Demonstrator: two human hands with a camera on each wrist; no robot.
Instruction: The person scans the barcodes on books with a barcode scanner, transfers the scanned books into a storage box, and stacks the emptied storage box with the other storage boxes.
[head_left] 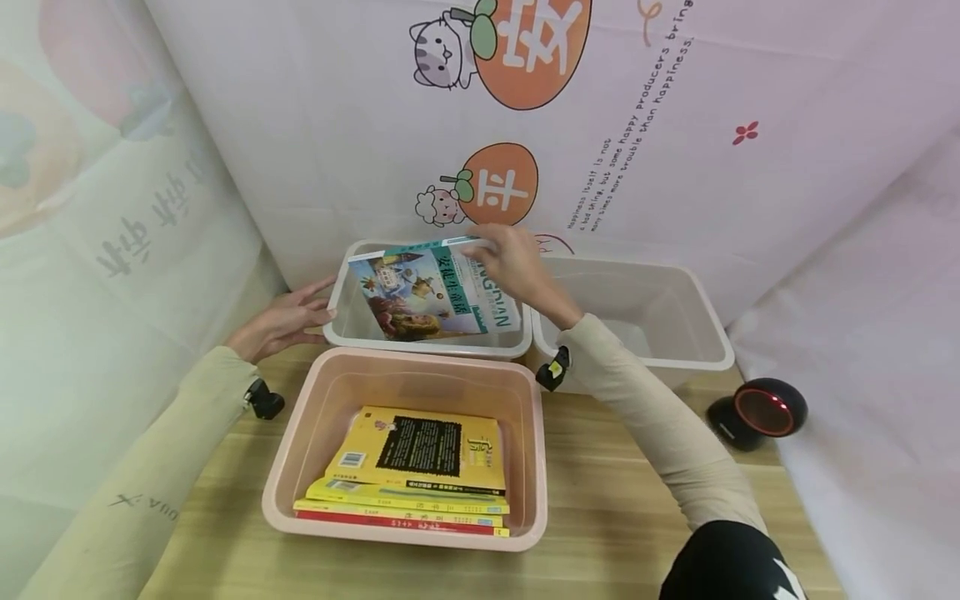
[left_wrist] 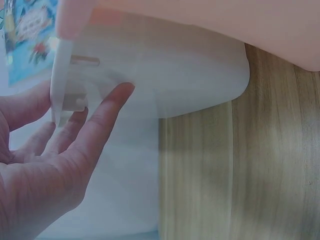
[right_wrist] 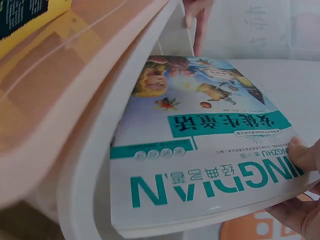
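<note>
My right hand point(head_left: 521, 267) pinches a children's storybook point(head_left: 420, 293) at its upper right corner, thumb on the cover and fingers beneath. The book, with a teal band and a painted scene, is tilted inside the left white bin point(head_left: 427, 347). In the right wrist view, the book's cover point(right_wrist: 200, 120) faces up, close to the bin's rim. My left hand point(head_left: 288, 319) holds that bin's left end. The left wrist view shows the hand point(left_wrist: 60, 145) with the rim between thumb and fingers, one finger extended along the outer wall.
A pink bin point(head_left: 405, 542) in front holds several yellow books point(head_left: 420, 450) and one with a red spine. Another white bin point(head_left: 667, 362) stands to the right. A black round device point(head_left: 765, 408) sits on the wooden table point(head_left: 607, 492). Printed cloth point(head_left: 337, 125) hangs behind.
</note>
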